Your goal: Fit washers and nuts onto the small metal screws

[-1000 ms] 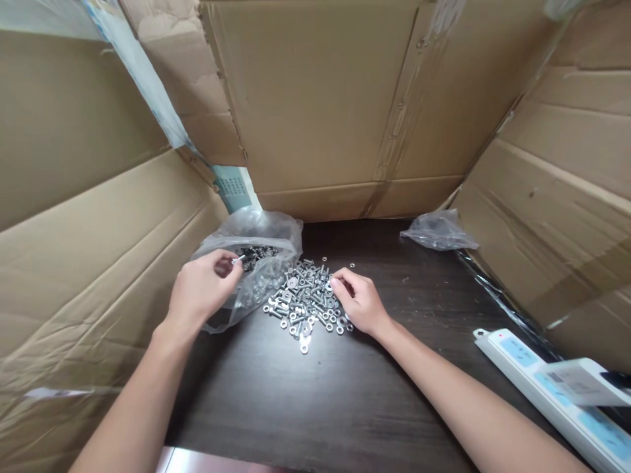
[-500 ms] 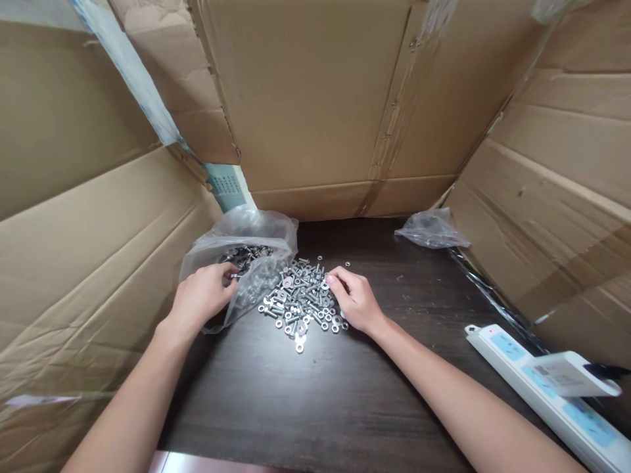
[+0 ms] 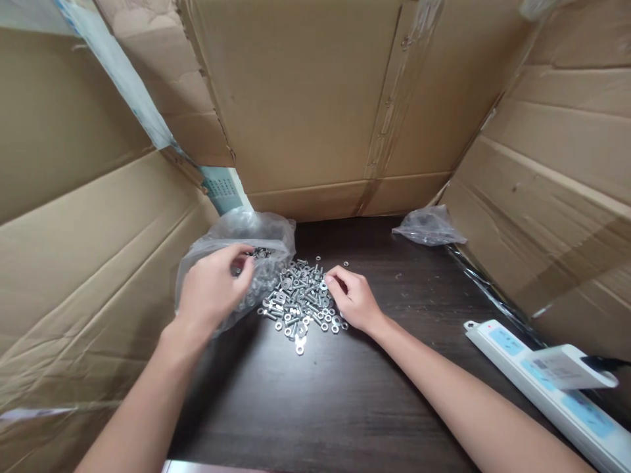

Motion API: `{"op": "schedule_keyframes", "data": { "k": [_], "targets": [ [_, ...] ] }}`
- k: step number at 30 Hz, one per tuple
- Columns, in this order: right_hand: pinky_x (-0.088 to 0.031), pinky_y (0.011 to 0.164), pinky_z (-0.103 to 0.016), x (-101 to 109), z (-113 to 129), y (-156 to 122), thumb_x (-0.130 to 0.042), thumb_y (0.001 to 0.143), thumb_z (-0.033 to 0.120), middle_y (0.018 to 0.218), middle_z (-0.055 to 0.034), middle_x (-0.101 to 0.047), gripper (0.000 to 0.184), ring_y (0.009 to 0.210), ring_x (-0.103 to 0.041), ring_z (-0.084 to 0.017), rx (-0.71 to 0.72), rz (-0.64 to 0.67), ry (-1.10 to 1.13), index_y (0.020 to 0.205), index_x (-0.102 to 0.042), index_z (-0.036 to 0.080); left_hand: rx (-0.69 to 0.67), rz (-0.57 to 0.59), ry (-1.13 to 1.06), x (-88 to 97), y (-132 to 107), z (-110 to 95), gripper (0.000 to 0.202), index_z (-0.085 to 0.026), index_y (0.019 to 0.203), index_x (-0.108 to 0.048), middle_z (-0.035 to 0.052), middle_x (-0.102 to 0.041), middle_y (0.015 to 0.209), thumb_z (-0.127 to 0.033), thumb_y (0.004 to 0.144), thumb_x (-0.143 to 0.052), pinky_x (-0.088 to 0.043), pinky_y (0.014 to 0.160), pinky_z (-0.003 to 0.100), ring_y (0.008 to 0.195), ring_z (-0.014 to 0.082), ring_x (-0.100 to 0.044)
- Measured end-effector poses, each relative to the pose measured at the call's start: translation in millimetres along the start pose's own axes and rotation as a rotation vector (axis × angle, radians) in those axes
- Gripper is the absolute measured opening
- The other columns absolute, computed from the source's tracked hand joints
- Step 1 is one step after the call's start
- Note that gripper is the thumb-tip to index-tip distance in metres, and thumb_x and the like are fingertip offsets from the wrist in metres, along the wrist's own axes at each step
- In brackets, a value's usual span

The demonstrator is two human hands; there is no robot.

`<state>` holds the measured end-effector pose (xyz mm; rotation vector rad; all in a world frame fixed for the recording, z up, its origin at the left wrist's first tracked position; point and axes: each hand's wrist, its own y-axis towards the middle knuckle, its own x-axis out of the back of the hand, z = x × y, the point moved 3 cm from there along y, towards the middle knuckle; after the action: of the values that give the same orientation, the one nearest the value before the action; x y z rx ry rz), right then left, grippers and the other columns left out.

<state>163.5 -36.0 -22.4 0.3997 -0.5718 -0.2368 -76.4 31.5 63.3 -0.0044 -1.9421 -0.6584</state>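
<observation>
A clear plastic bag (image 3: 266, 226) lies open on its side at the left, with many small metal fasteners (image 3: 260, 252) inside. My left hand (image 3: 211, 286) is over the bag's mouth, fingers curved and thumb apart from them; I see nothing held between them. Beside the bag is a loose pile of bolts, nuts and washers (image 3: 300, 295). At the pile's right edge rests my right hand (image 3: 355, 299), its fingers curled and the thumb tip close to a flat washer (image 3: 323, 286). Whether those fingers pinch a small piece is hidden.
Cardboard walls (image 3: 305, 98) enclose the dark wooden table (image 3: 296, 407) at the back and both sides. A second plastic bag (image 3: 431, 226) lies at the back right. Along the right side runs a white power strip (image 3: 513, 355) with a plug (image 3: 566, 366) in it.
My left hand has moved up and to the right across the bag's mouth, and its fingers are wider apart. My right hand stays at the pile. The view has shifted slightly.
</observation>
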Motion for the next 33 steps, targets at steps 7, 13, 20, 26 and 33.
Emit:
{"op": "schedule_keyframes", "data": {
  "k": [7,13,20,26,33],
  "targets": [
    [-0.042,0.076,-0.033,-1,-3,1,-0.051,0.09,0.018,0.078,-0.0038,-0.06,0.012,0.08,-0.053,-0.02,0.097,-0.068,-0.214,0.083,-0.061,0.02,-0.334,0.222,-0.111,-65.2,2,-62,0.022,-0.021,0.108,-0.068,0.0036,-0.073,0.1,-0.022,0.091,-0.054,-0.052,0.072,0.03,0.087,0.0218,-0.069],
    [-0.039,0.086,-0.039,-6,-3,0,-0.059,0.087,0.02,0.097,-0.0066,-0.065,0.012,0.097,-0.052,-0.025,0.107,0.01,-0.363,0.094,-0.069,0.02,-0.393,0.195,0.004,-86.7,-4,-55,0.036,-0.017,0.116,-0.064,0.0089,-0.067,0.102,-0.013,0.083,-0.052,-0.053,0.081,0.035,0.096,0.0259,-0.065],
    [-0.035,0.086,-0.04,-7,-9,2,-0.059,0.086,0.016,0.096,-0.005,-0.069,0.01,0.099,-0.054,-0.024,0.038,0.01,-0.363,0.089,-0.067,0.021,-0.212,0.149,0.102,-74.5,-3,-25,0.036,-0.015,0.119,-0.064,0.0116,-0.066,0.107,-0.02,0.085,-0.053,-0.054,0.085,0.039,0.101,0.0301,-0.064],
    [-0.034,0.085,-0.039,-6,-12,2,-0.056,0.087,0.013,0.095,-0.0054,-0.07,0.014,0.097,-0.055,-0.024,0.044,0.014,-0.352,0.092,-0.066,0.021,-0.226,0.173,0.116,-79.2,-2,-19,0.03,-0.013,0.114,-0.069,0.0129,-0.068,0.109,-0.018,0.09,-0.053,-0.054,0.089,0.044,0.104,0.0326,-0.064],
    [-0.039,0.084,-0.039,-5,-14,1,-0.051,0.084,0.008,0.094,-0.0057,-0.068,0.02,0.095,-0.058,-0.023,0.067,0.019,-0.307,0.087,-0.066,0.021,-0.281,0.19,-0.141,-92.3,-3,-14,0.021,-0.02,0.104,-0.072,0.0072,-0.07,0.103,-0.016,0.091,-0.056,-0.054,0.079,0.034,0.089,0.0231,-0.067]
  ]
}}
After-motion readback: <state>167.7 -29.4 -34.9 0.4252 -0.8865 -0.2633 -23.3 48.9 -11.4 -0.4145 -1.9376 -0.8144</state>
